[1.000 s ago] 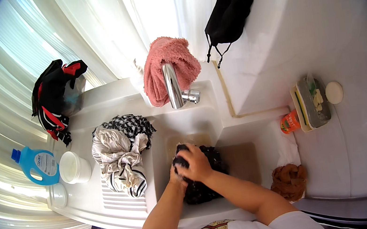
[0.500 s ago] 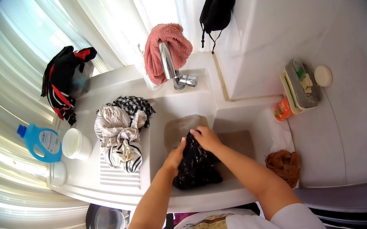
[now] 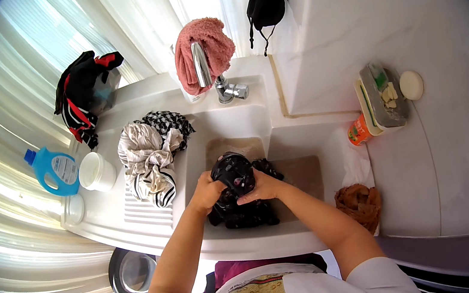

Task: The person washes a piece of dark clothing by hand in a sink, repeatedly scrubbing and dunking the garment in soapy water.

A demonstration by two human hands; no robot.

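Note:
A wet black garment with small light specks (image 3: 246, 214) is bunched between my hands, low in the white sink basin (image 3: 224, 117). My left hand (image 3: 208, 191) grips its left side, fingers curled into the cloth. On its other side my right hand (image 3: 261, 185) is closed round a fold. A rounded bulge of the fabric rises between the hands, and looser folds spread below and to the right. Brownish water (image 3: 299, 176) lies in the basin around it. The garment hides some of my fingertips.
Pale and patterned clothes (image 3: 148, 159) lie on the ribbed washboard (image 3: 146, 213) at left. Beyond them are a white tub (image 3: 96, 172) and a blue detergent bottle (image 3: 55, 172). A pink towel (image 3: 202, 51) drapes behind the chrome faucet (image 3: 201, 66). Brown cloth (image 3: 359, 207) rests on the right rim.
My hands have lowered and turned the black garment. Its top is now a rounded bulge rather than a narrow gathered end, and folds spread out to the right. My view has shifted slightly.

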